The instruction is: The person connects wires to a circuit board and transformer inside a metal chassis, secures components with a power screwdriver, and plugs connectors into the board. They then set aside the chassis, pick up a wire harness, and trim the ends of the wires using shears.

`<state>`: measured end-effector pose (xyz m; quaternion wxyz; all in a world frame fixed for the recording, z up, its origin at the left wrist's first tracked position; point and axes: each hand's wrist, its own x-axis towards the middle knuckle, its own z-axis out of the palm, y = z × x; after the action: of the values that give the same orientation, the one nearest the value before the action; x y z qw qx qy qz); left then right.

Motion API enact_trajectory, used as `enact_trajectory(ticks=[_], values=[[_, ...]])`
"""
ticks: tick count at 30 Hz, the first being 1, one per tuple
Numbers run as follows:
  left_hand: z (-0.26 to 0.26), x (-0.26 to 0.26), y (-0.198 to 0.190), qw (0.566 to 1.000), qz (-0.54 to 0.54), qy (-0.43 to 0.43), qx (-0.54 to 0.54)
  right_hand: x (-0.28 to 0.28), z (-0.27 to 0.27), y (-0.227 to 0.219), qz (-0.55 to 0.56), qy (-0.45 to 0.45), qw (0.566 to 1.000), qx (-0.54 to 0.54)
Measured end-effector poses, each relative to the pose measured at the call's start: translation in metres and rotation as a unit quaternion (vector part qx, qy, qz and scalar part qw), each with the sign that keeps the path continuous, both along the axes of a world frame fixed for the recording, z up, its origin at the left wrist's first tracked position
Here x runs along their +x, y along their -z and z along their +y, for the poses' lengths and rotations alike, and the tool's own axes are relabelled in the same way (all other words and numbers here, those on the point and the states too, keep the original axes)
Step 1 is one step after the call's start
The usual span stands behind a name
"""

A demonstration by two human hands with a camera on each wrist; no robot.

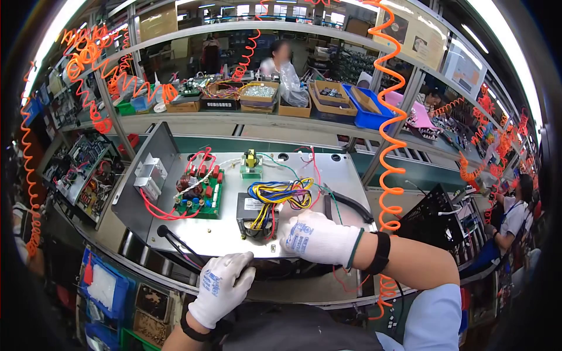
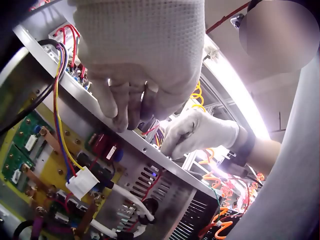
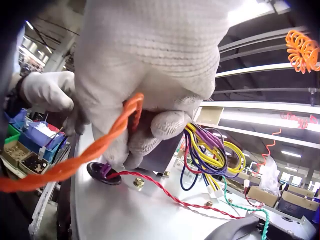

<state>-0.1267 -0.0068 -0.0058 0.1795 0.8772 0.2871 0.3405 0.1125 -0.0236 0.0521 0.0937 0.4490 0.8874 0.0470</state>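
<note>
A metal chassis (image 1: 205, 234) carries a black transformer (image 1: 249, 210), a green circuit board (image 1: 206, 205) and a bundle of coloured wires (image 1: 287, 195). My left hand (image 1: 222, 286) rests at its front edge, fingers loosely bent over the rim in the left wrist view (image 2: 140, 60). To the right of the transformer, my right hand (image 1: 321, 238) is low over the plate. In the right wrist view its curled fingers (image 3: 145, 137) pinch an orange-red twisted wire (image 3: 85, 150), tips beside a black grommet (image 3: 116, 180) with purple and red wires. The fingertips are partly hidden.
Black-handled pliers (image 1: 351, 206) lie on the plate's right part. An orange coiled hose (image 1: 389, 152) hangs right of the chassis. Blue bins (image 1: 111, 286) stand at lower left, boxes (image 1: 257, 96) on the far shelf. Below the rim hangs a white connector (image 2: 82, 183). A person sits beyond the shelf.
</note>
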Motion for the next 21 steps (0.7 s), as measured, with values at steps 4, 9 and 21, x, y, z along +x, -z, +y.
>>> enact_trajectory(ticks=[4,9,21], values=[[-0.001,-0.001,0.001,1.0,-0.006,-0.007,-0.008,-0.003,-0.002,0.001,0.007,0.023,0.999,-0.04],[0.0,-0.003,0.001,1.0,0.002,0.005,-0.01,0.007,-0.005,-0.007,0.052,0.058,0.989,-0.123],[-0.011,-0.001,0.012,0.999,-0.045,-0.001,-0.018,0.017,-0.072,-0.016,0.081,0.236,0.963,-0.101]])
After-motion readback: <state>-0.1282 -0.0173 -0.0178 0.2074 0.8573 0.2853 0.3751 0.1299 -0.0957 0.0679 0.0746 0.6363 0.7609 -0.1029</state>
